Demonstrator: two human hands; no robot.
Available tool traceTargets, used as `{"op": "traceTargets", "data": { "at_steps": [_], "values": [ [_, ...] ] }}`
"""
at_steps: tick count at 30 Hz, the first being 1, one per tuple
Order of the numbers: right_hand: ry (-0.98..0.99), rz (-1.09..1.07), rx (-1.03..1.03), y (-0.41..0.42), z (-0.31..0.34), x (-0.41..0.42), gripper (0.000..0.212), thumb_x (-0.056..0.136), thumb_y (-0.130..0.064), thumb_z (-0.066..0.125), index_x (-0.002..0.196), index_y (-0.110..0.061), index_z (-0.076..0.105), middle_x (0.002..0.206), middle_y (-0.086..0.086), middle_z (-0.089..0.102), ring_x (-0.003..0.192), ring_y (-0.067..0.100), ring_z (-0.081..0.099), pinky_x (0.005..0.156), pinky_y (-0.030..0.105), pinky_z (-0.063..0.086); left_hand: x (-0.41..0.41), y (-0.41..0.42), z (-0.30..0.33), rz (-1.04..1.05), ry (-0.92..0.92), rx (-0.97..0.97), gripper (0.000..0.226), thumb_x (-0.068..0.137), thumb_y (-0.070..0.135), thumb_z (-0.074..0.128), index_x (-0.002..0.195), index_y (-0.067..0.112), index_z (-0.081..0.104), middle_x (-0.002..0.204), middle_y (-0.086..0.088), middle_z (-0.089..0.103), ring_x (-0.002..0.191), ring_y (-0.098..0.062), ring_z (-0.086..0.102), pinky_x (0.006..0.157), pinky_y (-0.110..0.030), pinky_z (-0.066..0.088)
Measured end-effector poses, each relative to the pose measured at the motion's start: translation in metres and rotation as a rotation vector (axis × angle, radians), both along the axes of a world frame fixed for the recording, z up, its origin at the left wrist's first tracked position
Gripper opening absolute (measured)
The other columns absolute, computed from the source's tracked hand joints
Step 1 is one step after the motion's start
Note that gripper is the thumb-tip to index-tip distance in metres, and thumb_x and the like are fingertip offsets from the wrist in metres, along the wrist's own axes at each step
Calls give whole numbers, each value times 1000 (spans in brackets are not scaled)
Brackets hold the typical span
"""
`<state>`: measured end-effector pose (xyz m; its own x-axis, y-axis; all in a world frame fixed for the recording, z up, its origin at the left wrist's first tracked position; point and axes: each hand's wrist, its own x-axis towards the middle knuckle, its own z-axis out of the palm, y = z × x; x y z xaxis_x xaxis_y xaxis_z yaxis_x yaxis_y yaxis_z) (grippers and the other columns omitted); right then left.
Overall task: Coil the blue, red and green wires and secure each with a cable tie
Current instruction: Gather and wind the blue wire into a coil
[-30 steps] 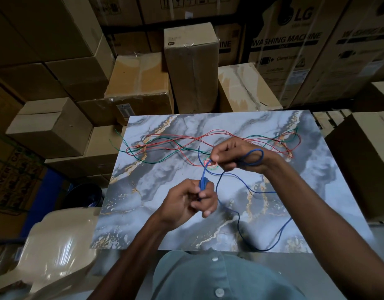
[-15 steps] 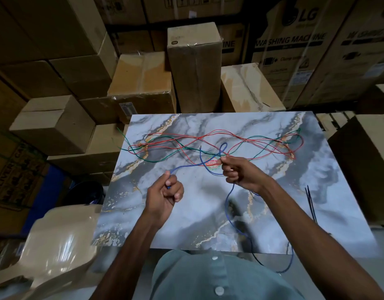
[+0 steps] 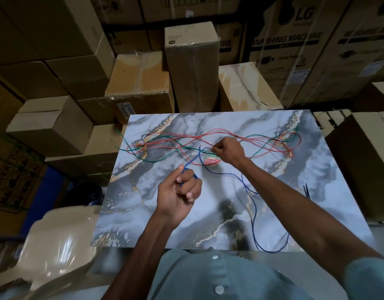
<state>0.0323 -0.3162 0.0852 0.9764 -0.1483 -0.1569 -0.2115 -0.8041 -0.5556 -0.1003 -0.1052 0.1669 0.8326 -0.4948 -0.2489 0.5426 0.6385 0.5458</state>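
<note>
Trailing off the table's (image 3: pixel 338 191) near edge, blue wire (image 3: pixel 252 213) runs up mid-table into left hand's (image 3: pixel 178 195) clenched grasp; right hand (image 3: pixel 226 151) pinches something, hidden; red wire (image 3: pixel 230 135) and green wire (image 3: pixel 165 156) tangle along far edge.

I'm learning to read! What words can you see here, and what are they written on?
"LG": big cardboard box, top right.
"WASHING MACHINE": same box, below the logo.
"Patels": small round red label on the marble tabletop.
Partly cut off, "ELIVER" and "CA": printed carton, far left.
Too blurred to read: stickers and small print on the other boxes.
</note>
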Motion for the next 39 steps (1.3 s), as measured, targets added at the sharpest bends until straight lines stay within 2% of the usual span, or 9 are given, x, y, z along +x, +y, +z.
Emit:
{"op": "traceTargets", "data": {
  "at_steps": [4, 7, 11, 15, 18, 22, 26, 30, 39],
  "values": [
    [104, 90, -62, 5, -6, -4, 22, 93, -27, 70, 111, -17, 80, 112, 12, 76, 107, 32, 70, 86, 34, 54, 11, 0, -12, 41, 60, 20, 42, 100, 28, 35, 59, 20, 38, 50, 4, 9, 43, -13, 31, 41, -24, 27],
    [-43, 221, 174, 17, 17, -16, 45, 86, -5, 60, 129, -15, 70, 128, 6, 72, 122, 24, 65, 104, 36, 51, 16, 2, -19, 70, 104, 33, 40, 97, 28, 38, 58, 21, 40, 51, 4, 9, 43, -13, 32, 42, -24, 26],
    [-215, 374, 493, 39, 54, -40, 39, 89, -17, 45, 112, -21, 77, 121, -5, 74, 117, 10, 65, 103, 35, 49, 20, 1, -17, 76, 116, 16, 41, 98, 29, 38, 58, 20, 41, 51, 4, 11, 45, -13, 33, 46, -24, 28],
    [-225, 558, 386, 43, 61, -55, 41, 94, -17, 46, 125, -28, 69, 146, 0, 54, 133, -11, 36, 113, 23, 24, 19, 2, -10, 41, 97, 32, 42, 99, 29, 36, 59, 20, 42, 49, 5, 12, 46, -13, 34, 46, -23, 30],
    [-166, 571, 429, 39, 57, -50, 26, 105, -22, 52, 98, -17, 77, 133, -2, 61, 124, -18, 39, 111, 30, 26, 17, 3, -6, 23, 112, 32, 43, 101, 30, 37, 61, 19, 45, 43, 5, 23, 50, -15, 38, 49, -23, 37],
    [-60, 522, 582, 35, 46, -45, 40, 101, -48, 57, 75, -20, 68, 88, 0, 72, 88, 16, 65, 92, 51, 51, 15, -5, 1, 58, 88, 39, 37, 98, 32, 42, 79, 10, 66, 57, 0, 52, 65, -19, 55, 62, -24, 50],
    [90, 468, 837, 42, 40, -65, 39, 79, -50, 64, 64, -13, 60, 61, 13, 53, 60, 17, 51, 61, 22, 43, 21, -7, 6, 68, 60, -89, 46, 99, 28, 39, 104, 0, 75, 97, -13, 75, 85, -23, 73, 74, -27, 59],
    [226, 401, 1013, 55, 38, -88, 74, 80, -79, 62, 63, -8, 51, 57, 10, 40, 52, 19, 41, 61, 23, 43, 24, -5, 13, 32, -1, -210, 47, 102, 27, 35, 121, 0, 69, 121, -12, 71, 102, -21, 71, 86, -27, 58],
    [219, 374, 870, 44, 59, -124, 36, 109, -36, 50, 92, -12, 71, 64, 1, 40, 57, 13, 36, 56, 28, 39, 52, 21, 18, 263, -88, -128, 47, 107, 21, 30, 144, -4, 45, 145, -18, 53, 126, -26, 59, 99, -28, 52]
  ]
}}
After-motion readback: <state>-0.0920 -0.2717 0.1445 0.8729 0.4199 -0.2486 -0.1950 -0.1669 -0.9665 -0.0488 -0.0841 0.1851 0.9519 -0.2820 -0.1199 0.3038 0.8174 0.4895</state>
